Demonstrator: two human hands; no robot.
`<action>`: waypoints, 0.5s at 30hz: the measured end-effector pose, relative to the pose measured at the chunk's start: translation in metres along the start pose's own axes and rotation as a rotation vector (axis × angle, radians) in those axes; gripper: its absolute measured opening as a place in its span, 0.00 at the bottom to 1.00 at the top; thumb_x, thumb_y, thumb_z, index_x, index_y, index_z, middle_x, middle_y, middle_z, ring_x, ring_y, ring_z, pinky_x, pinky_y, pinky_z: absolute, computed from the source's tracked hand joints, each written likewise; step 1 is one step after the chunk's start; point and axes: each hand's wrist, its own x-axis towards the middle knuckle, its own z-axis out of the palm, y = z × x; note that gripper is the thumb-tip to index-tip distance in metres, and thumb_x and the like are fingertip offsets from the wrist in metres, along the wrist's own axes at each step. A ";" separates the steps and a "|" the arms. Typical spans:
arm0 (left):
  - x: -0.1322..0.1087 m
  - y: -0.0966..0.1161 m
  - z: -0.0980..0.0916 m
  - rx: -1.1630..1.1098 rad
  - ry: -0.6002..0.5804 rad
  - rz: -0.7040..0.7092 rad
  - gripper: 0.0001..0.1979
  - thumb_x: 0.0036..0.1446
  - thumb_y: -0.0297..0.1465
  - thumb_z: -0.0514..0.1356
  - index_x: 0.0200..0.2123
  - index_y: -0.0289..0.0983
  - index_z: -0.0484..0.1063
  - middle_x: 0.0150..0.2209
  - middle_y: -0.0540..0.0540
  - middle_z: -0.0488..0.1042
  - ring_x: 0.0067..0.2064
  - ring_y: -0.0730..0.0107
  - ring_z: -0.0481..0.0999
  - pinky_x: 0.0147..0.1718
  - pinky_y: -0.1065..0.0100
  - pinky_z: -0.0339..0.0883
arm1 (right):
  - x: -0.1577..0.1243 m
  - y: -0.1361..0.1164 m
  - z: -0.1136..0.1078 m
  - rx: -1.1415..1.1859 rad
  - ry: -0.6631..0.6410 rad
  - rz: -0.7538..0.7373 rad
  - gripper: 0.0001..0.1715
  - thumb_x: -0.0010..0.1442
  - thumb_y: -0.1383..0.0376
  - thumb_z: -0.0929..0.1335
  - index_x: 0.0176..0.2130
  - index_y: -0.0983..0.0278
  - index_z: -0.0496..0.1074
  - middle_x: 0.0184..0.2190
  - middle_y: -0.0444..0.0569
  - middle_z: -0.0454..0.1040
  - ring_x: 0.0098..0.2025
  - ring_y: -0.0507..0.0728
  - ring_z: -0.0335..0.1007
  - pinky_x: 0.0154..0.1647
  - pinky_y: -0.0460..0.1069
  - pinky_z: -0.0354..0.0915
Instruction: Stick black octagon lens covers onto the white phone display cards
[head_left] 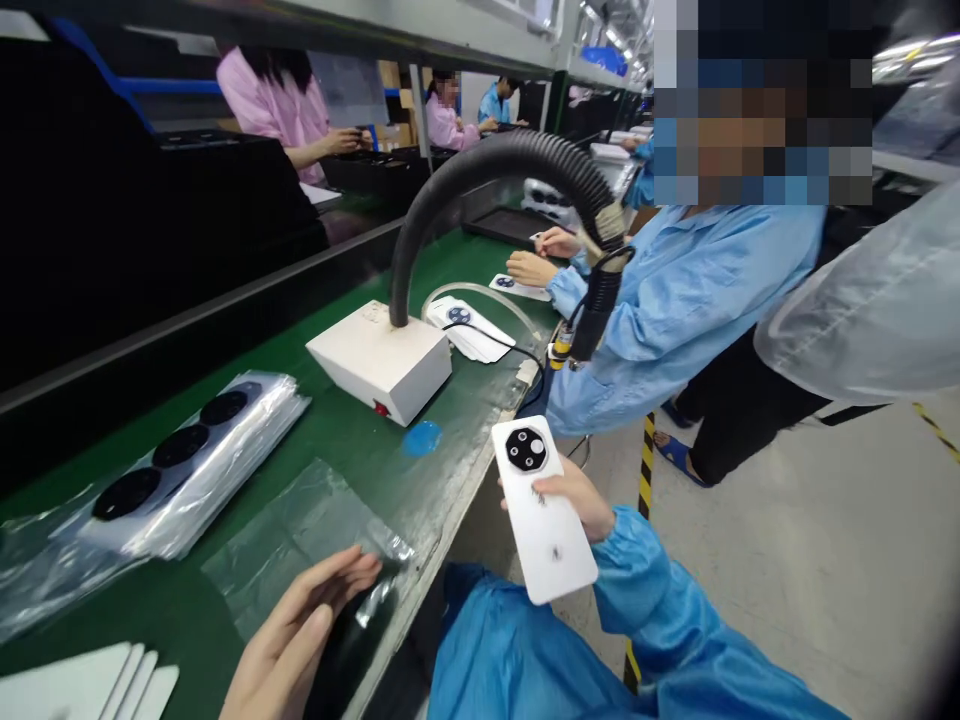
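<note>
Well, the hands are apart. The right hand (574,500) is clamped around a white phone (547,525), held back-up just past the edge of the green surface (180,600), with its round black camera module (526,449) at the top. The left hand (300,630) is open, fingers spread, low over a clear plastic sheet (300,545) lying on the surface. A stack of white cards (90,685) sits at the near edge, and film-wrapped white panels (191,465) with round black modules lie beyond the sheet. Farther along stands a white box (379,362) with a black corrugated hose (495,185). Past it, a co-worker in a light blue smock (679,300) has both hands (532,268) near a white card (517,287). Two people in pink smocks (277,110) work farther off.
</note>
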 end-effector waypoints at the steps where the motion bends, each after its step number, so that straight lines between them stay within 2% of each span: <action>1: 0.000 0.000 0.001 0.004 -0.032 0.030 0.21 0.48 0.42 0.61 0.44 0.39 0.72 0.47 0.43 0.74 0.53 0.53 0.68 0.56 0.59 0.57 | -0.004 0.008 0.014 0.001 -0.062 0.041 0.27 0.38 0.67 0.72 0.41 0.68 0.65 0.29 0.52 0.76 0.27 0.61 0.74 0.25 0.53 0.69; 3: -0.001 0.001 0.003 -0.027 -0.113 0.123 0.20 0.50 0.40 0.60 0.44 0.37 0.72 0.47 0.41 0.74 0.52 0.54 0.69 0.54 0.61 0.60 | -0.009 0.021 0.044 -0.018 -0.206 0.090 0.26 0.39 0.67 0.73 0.40 0.69 0.66 0.28 0.50 0.75 0.25 0.56 0.72 0.24 0.49 0.68; 5: -0.003 0.003 0.006 -0.133 -0.203 0.203 0.22 0.51 0.44 0.58 0.45 0.37 0.72 0.48 0.41 0.73 0.51 0.53 0.69 0.53 0.59 0.61 | -0.009 0.033 0.075 -0.069 -0.347 0.117 0.22 0.41 0.66 0.73 0.38 0.70 0.68 0.28 0.48 0.74 0.26 0.51 0.69 0.24 0.44 0.65; 9: -0.013 0.009 0.006 -0.462 -0.205 0.210 0.31 0.51 0.54 0.50 0.49 0.39 0.69 0.45 0.41 0.75 0.47 0.52 0.73 0.48 0.55 0.63 | -0.006 0.056 0.127 -0.145 -0.581 0.193 0.16 0.48 0.66 0.70 0.38 0.69 0.69 0.28 0.46 0.71 0.27 0.49 0.66 0.25 0.42 0.62; 12: -0.020 0.014 0.004 -0.609 -0.271 0.242 0.33 0.54 0.54 0.44 0.52 0.38 0.65 0.44 0.38 0.75 0.42 0.54 0.75 0.40 0.56 0.67 | -0.008 0.070 0.150 -0.150 -0.677 0.263 0.13 0.51 0.66 0.68 0.39 0.69 0.69 0.30 0.47 0.71 0.30 0.50 0.66 0.27 0.43 0.62; 15: -0.022 0.016 0.002 -0.680 -0.319 0.288 0.33 0.56 0.52 0.40 0.52 0.36 0.64 0.40 0.38 0.77 0.38 0.56 0.76 0.36 0.58 0.68 | -0.010 0.078 0.159 -0.156 -0.700 0.314 0.12 0.53 0.66 0.67 0.39 0.67 0.69 0.32 0.47 0.71 0.32 0.51 0.67 0.28 0.44 0.62</action>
